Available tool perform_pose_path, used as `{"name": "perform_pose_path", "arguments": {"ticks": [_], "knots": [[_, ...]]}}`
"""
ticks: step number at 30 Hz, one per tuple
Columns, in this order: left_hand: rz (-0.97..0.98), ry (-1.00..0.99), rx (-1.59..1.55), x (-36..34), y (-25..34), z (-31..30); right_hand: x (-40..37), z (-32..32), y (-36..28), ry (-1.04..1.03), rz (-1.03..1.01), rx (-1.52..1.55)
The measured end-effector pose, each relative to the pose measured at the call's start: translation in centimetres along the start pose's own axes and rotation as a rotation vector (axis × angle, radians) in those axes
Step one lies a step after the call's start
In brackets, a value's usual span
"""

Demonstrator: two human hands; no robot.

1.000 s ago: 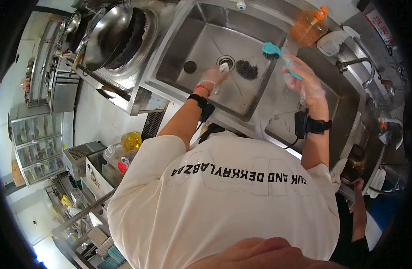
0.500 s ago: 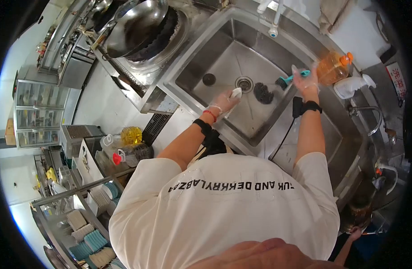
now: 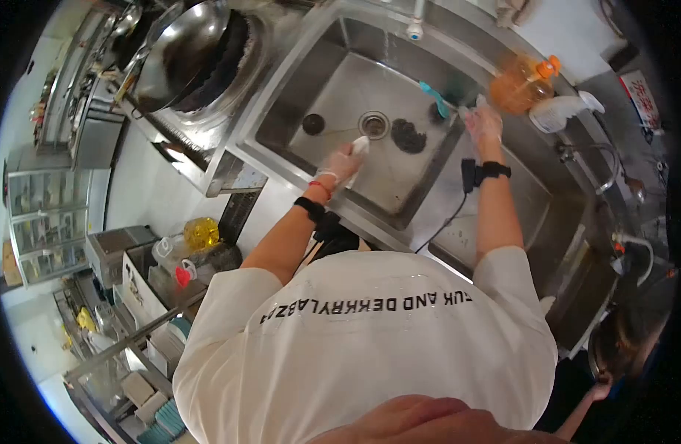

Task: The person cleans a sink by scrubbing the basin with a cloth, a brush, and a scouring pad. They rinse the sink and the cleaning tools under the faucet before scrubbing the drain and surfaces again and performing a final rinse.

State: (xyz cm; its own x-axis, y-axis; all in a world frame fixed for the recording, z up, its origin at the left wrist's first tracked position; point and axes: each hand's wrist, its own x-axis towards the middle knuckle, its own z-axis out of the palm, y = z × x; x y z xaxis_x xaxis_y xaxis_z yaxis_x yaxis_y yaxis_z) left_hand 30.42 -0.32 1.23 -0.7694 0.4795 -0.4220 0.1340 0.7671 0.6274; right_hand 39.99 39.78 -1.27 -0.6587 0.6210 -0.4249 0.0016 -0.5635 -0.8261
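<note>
My left hand (image 3: 340,164), in a clear glove, is closed on a small white item (image 3: 361,145) over the near side of the sink basin (image 3: 333,89); its kind is hard to make out. My right hand (image 3: 483,124), also gloved, is over the divider at the right with its fingers apart and nothing visible in them. Just left of it, a teal-handled brush (image 3: 434,98) leans in the basin's right corner, its dark head low. A dark scouring pad (image 3: 408,136) lies beside the drain (image 3: 373,126). A dark round piece (image 3: 313,123) is at the left.
Water falls from the faucet (image 3: 414,31) at the back. An orange liquid bottle (image 3: 522,85) and a white spray bottle (image 3: 562,111) stand on the right ledge. Left is a stove with a wok (image 3: 181,55). Another person's hand (image 3: 599,388) holds a pan at lower right.
My right hand has let go of the teal-handled brush, which now leans in the basin corner. My left hand keeps the white item. The whole view has shifted.
</note>
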Motion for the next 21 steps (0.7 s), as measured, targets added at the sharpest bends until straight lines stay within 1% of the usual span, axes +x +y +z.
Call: {"name": "perform_pose_path", "arguments": {"ticks": [3,4,6,9,11,12,15,16,18,19,20,21], "knots": [[-0.08,-0.056,-0.052,0.5,1.2,0.0,-3.6,4.1,0.3,0.078,0.095,-0.323],[-0.048,-0.035,-0.066,0.1,1.7,-0.2,-4.6,4.8,0.8,0.064,0.108,-0.427],[0.024,0.007,-0.096,-0.3,2.8,-0.7,-6.1,6.3,1.6,-0.05,0.124,-0.561],[0.016,-0.013,-0.101,-0.5,3.5,-1.5,-9.1,9.1,1.4,-0.192,0.158,-0.68],[-0.053,0.008,-0.102,-0.7,3.4,-1.9,-10.4,11.2,0.8,-0.272,0.187,-0.736],[-0.087,0.01,-0.104,-0.7,3.2,-1.9,-10.7,11.8,0.6,-0.305,0.204,-0.765],[-0.01,0.096,-0.07,-0.6,1.2,-2.2,-9.6,12.4,2.3,-0.352,0.246,-0.903],[-0.045,0.105,-0.008,-0.6,0.6,-2.7,-8.4,12.8,2.9,-0.358,0.251,-0.958],[-0.086,0.054,-0.037,0.9,-3.0,-2.4,-4.6,12.5,6.3,-0.356,0.137,-1.119],[-0.105,0.028,-0.053,1.0,-3.4,-2.9,-4.4,13.6,6.4,-0.384,0.044,-1.445],[-0.109,0.063,-0.14,0.5,-4.0,-3.2,-4.2,14.8,6.5,-0.394,-0.056,-1.772],[-0.098,0.082,-0.173,-0.1,-3.9,-4.0,-3.3,15.0,7.4,-0.341,-0.074,-1.77]]}}
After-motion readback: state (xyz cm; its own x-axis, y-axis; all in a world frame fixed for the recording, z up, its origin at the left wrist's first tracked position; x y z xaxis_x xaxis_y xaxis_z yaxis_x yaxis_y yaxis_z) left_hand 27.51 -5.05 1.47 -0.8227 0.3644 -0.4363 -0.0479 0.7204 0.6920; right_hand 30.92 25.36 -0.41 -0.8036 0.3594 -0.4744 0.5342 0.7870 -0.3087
